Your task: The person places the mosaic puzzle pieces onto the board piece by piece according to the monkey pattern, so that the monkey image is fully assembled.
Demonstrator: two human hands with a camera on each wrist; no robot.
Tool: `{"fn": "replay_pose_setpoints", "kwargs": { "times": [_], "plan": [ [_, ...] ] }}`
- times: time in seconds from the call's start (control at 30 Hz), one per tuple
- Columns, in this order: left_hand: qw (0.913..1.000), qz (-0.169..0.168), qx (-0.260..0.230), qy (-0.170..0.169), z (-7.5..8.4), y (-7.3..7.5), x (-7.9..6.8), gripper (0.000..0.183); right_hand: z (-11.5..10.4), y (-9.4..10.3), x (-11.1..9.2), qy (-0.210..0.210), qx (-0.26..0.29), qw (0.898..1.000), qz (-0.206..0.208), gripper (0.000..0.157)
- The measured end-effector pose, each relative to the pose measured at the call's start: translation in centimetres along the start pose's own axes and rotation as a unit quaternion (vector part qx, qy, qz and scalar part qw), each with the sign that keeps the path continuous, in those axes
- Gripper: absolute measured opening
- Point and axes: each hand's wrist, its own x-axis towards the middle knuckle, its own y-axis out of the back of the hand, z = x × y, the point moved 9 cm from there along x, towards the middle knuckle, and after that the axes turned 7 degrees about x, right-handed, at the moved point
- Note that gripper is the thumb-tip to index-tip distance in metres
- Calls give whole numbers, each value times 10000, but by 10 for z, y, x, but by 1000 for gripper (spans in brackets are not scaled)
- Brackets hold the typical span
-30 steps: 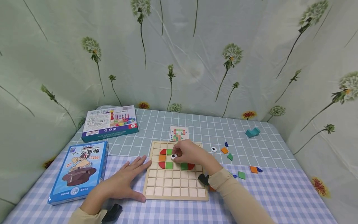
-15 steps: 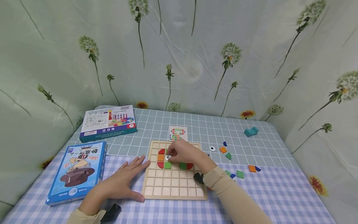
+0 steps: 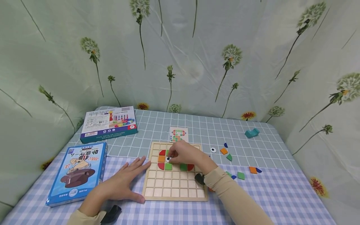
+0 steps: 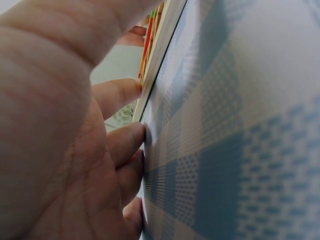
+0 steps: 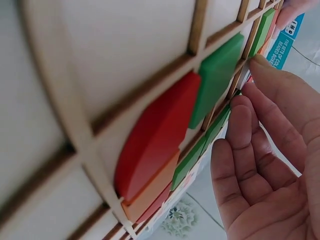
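A wooden grid board (image 3: 176, 183) lies on the cloth before me. My right hand (image 3: 187, 153) pinches a round white eye piece (image 3: 167, 159) with a dark pupil, low over a cell beside the orange square (image 3: 161, 158). Red quarter-round pieces (image 5: 155, 140) and green squares (image 5: 217, 77) sit in nearby cells; the palm hides part of this upper section. Left of the board, my left hand (image 3: 126, 181) rests spread on the cloth, its fingertips and thumb at the wooden edge. A pattern card (image 3: 179, 132) lies just behind the board.
Right of the board are scattered loose pieces, including another eye piece (image 3: 213, 150), a green square (image 3: 241, 175) and an orange square (image 3: 253, 170). A teal curved block (image 3: 252, 133) lies farther back. Two boxes, one blue (image 3: 77, 173) and one white-and-purple (image 3: 109, 123), stand at left.
My right hand has moved slightly left with the eye piece and lowered it to the cell beside the orange square. My left hand stays at the board's edge.
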Motion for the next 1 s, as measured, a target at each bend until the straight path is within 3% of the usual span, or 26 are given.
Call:
{"fn": "replay_pose_setpoints", "kwargs": {
  "times": [0.33,0.8,1.0],
  "plan": [
    [10000,10,-21,-67,1,-1,0,123,1,7,-13,-46,-126,9999,13,6],
    [10000,8,-25,28,1,-1,0,124,5,11,-41,-439,-479,9976,-247,14],
    [10000,78,22,-53,1,0,0,124,10,9,-46,-605,-318,9974,-248,15]
  ]
}}
